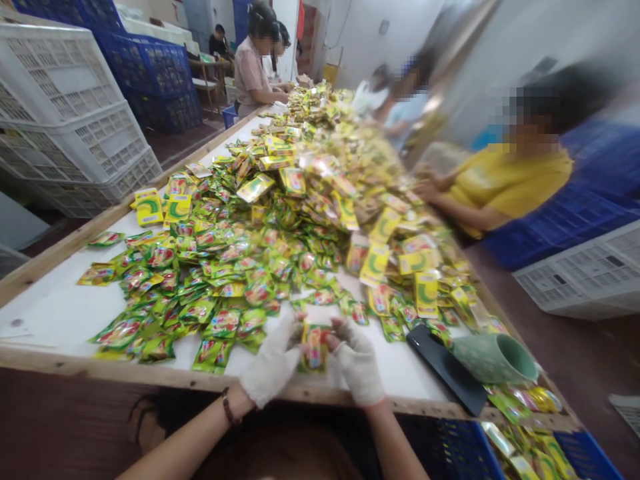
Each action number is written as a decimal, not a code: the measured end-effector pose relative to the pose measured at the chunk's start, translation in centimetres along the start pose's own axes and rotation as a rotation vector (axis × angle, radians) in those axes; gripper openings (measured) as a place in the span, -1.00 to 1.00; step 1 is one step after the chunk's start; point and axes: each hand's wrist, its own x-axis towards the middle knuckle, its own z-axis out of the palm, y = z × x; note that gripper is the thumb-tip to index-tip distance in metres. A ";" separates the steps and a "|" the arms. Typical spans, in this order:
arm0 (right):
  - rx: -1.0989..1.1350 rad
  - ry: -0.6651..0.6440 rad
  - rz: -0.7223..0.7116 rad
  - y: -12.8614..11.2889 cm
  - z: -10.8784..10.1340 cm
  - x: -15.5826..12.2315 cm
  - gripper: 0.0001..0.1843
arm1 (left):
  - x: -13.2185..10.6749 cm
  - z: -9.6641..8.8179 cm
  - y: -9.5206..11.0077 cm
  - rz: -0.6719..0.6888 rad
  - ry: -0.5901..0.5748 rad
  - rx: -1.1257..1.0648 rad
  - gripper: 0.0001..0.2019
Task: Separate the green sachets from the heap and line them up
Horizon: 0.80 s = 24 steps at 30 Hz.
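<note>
Right, white crates (65, 127) are standing stacked left of the table (175, 380). Loose packets (225, 267) are covering much of its top. Left hand (273, 360), gloved, fingertips bare, is gripping the left edge of one packet (315, 350), which is sitting between the hands near the table's front edge. Its long axis is running away from the person, one short end facing them; print too blurred to tell which end is top. Right hand (359, 365), also gloved, is pinching its right edge. Phone (445, 367) is lying further right, just beside a green cup (477, 352).
</note>
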 end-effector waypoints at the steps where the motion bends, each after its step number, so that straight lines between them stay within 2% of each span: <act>1: 0.014 -0.020 0.004 0.4 0.2 -0.2 -0.65 | 0.0 -0.1 0.1 0.010 -0.029 0.000 -0.53; 4: -0.032 -0.114 -0.021 0.5 0.3 -0.4 -0.77 | 0.2 -0.6 0.5 0.071 -0.117 0.051 -0.69; 6: -0.077 -0.184 -0.027 0.1 0.1 -0.4 -0.83 | 0.8 -0.8 1.0 0.064 -0.080 0.057 -0.77; 8: -0.104 -0.191 -0.022 -0.2 0.0 -0.2 -0.83 | 1.5 -0.9 1.4 0.021 -0.035 0.009 -0.75; 11: -0.048 -0.156 -0.012 -0.4 -0.1 0.1 -0.74 | 2.3 -1.0 1.8 -0.007 -0.131 -0.032 -0.76; 13: -0.048 -0.170 -0.020 -0.6 -0.2 0.2 -0.68 | 2.3 -1.2 2.0 0.021 -0.169 0.080 -0.83; 16: -0.184 -0.214 -0.077 -1.7 -0.4 0.2 -0.78 | 1.9 -1.5 2.4 0.069 -0.156 0.240 -0.82; 20: -0.278 -0.214 -0.102 -3.5 -0.6 0.3 -0.68 | 1.9 -1.6 3.1 -0.009 -0.175 0.152 -0.77; 24: -0.251 -0.229 -0.043 -3.8 -0.6 0.7 -0.78 | 2.4 -1.6 3.3 -0.095 -0.162 0.054 -0.81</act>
